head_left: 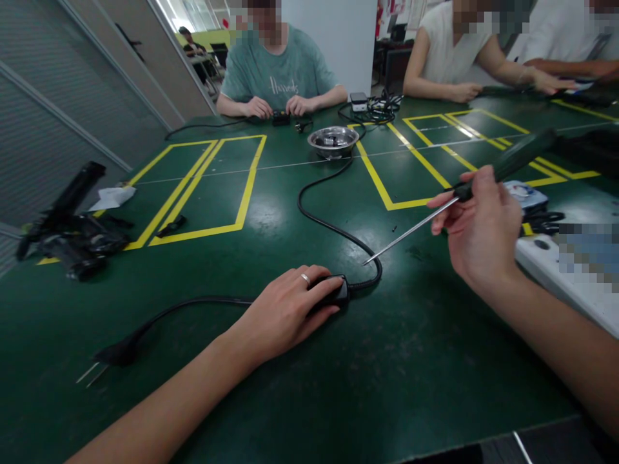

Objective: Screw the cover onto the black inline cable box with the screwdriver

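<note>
A small black box (340,294) on a black cord (323,222) lies flat on the green table (348,393), and a long thin screwdriver (517,156) tilts down toward it.

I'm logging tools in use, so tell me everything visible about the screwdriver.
The screwdriver has a long, thin, bright metal shaft and a dark, rubbery-looking handle. The right hand pinches it where shaft meets handle. It slants down to the left above the green table, its tip at the bend of the black cable beside the black box that the left hand holds; whether it touches cannot be told.
</note>
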Demonstrator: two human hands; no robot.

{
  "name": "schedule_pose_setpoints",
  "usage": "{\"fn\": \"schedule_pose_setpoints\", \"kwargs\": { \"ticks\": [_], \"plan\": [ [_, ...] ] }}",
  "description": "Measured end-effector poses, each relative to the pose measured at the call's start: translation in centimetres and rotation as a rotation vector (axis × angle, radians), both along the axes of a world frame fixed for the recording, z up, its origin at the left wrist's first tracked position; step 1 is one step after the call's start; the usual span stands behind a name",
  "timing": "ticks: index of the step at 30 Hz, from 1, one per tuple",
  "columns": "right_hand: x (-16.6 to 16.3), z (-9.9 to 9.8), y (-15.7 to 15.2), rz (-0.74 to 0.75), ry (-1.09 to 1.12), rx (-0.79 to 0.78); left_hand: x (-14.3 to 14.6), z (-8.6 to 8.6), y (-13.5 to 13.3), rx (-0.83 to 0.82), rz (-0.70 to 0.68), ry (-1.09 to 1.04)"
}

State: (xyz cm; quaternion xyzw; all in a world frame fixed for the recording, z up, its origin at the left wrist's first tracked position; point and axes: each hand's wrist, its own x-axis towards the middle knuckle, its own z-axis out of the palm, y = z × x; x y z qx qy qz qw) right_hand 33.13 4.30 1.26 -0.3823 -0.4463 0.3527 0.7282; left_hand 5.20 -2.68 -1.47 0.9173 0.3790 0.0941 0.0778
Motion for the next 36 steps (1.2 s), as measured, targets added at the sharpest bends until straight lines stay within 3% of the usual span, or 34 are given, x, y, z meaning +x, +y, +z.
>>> {"fn": "schedule_pose_setpoints", "kwargs": {
  "ticks": [4, 7, 12, 16, 21, 24, 30, 36],
  "plan": [
    [1.6, 0.1, 1.6, -0.284, -0.098, 0.188, -0.7, 0.4, 0.1, -0.019, 0.015, 0.024],
    [2.0, -0.3, 2.4, -0.398, -0.178, 0.272, -1.8, 1.0, 0.2, -0.075, 0.051, 0.032],
    [1.6, -1.1, 2.4, -0.347, -0.23, 0.234, -2.9, 1.6, 0.5, -0.239, 0.089, 0.009],
    [1.1, -1.2, 1.8, -0.293, -0.254, 0.227, -2.8, 0.5, 0.7, -0.303, 0.115, -0.107],
    [0.8, -0.5, 1.4, -0.255, -0.115, 0.191, -2.5, -0.8, 0.9, -0.281, 0.149, -0.277],
    [0.0, -0.3, 0.6, -0.117, -0.001, 0.082, -2.6, -0.4, 1.2, -0.337, 0.169, -0.338],
    [-2.9, -0.7, -2.7, 0.351, 0.137, -0.169, -3.4, 0.4, 2.4, -0.599, 0.2, -0.519],
    [-4.2, -1.3, -3.8, 0.466, 0.165, -0.235, -3.5, 0.6, 2.8, -0.673, 0.198, -0.563]
  ]
}}
